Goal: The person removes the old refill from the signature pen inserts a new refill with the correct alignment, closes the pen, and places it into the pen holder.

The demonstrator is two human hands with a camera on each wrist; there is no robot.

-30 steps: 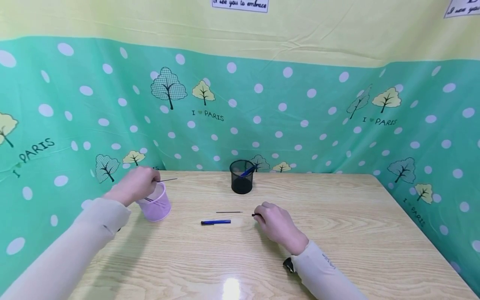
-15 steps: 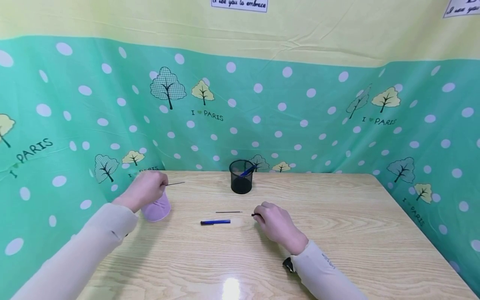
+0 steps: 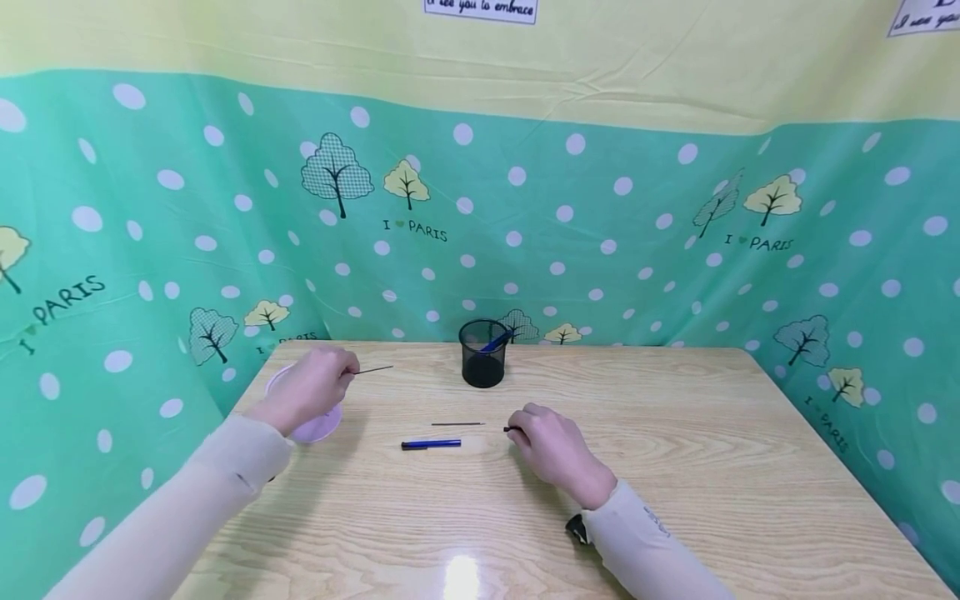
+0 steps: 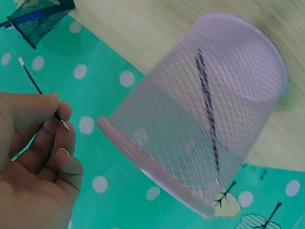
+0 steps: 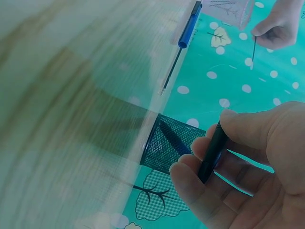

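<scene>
My left hand [image 3: 318, 379] pinches a thin dark pen refill [image 4: 32, 82] between thumb and fingers, its metal tip showing below the fingertips in the left wrist view. In the head view this hand is above the lilac mesh pen holder [image 3: 316, 428], partly hiding it. One more dark refill shows through the holder's mesh. Over the right half of the table, my right hand [image 3: 551, 446] holds a short black piece [image 5: 214, 151] that looks like a pen cap. Between the hands lie a blue pen part [image 3: 437, 444] with a black clipped end and another refill [image 3: 457, 424] behind it.
A black mesh pen holder [image 3: 483, 371] with a blue pen leaning in it stands near the table's back edge. Behind the wooden table [image 3: 675, 400] hangs a green, dotted curtain [image 3: 615, 250], which also runs along both sides.
My left hand has moved right from the lilac holder's mouth, carrying the refill with it. My right hand has stayed in place with the black piece.
</scene>
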